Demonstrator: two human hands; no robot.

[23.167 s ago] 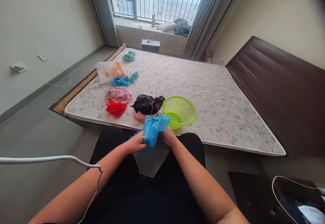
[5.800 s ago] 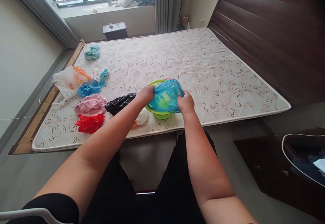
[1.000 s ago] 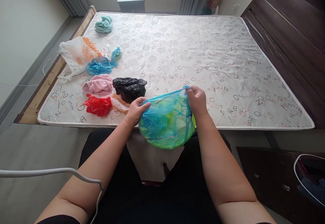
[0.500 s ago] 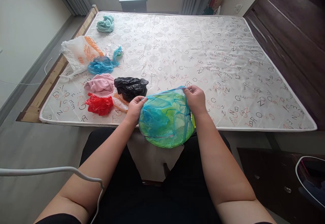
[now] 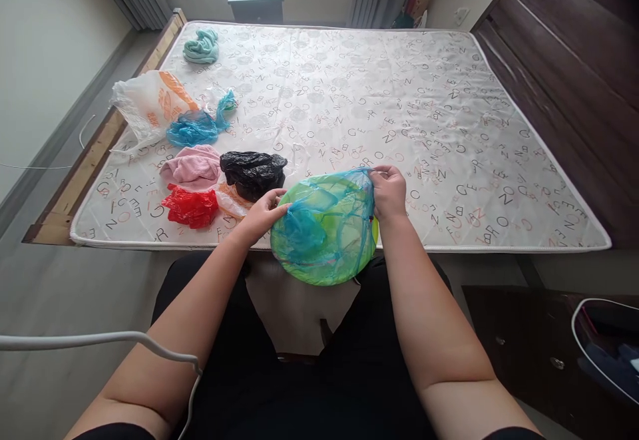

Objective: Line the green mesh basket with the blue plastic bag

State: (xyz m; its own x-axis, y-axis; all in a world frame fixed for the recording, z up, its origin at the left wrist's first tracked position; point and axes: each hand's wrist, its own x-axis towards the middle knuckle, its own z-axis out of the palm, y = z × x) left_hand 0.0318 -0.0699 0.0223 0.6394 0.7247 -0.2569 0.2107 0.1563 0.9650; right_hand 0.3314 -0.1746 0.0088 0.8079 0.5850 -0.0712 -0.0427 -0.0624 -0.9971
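Clearly, a thin, translucent blue plastic bag is stretched over a round green plastic basket, whose mesh shows through the crinkled film. The covered basket is held tilted at the near edge of the mattress, partly over the person's lap. The bag's edge is pinched by the left hand at the basket's left side, fingers closed on the film, while its upper right edge is gripped by the right hand, closed likewise. Both forearms are extended forward, the hands kept apart by the basket's width. Just left of the left hand, a glossy black bag, a crumpled red bag and a soft pink cloth are bunched together on the letter-printed mattress cover.
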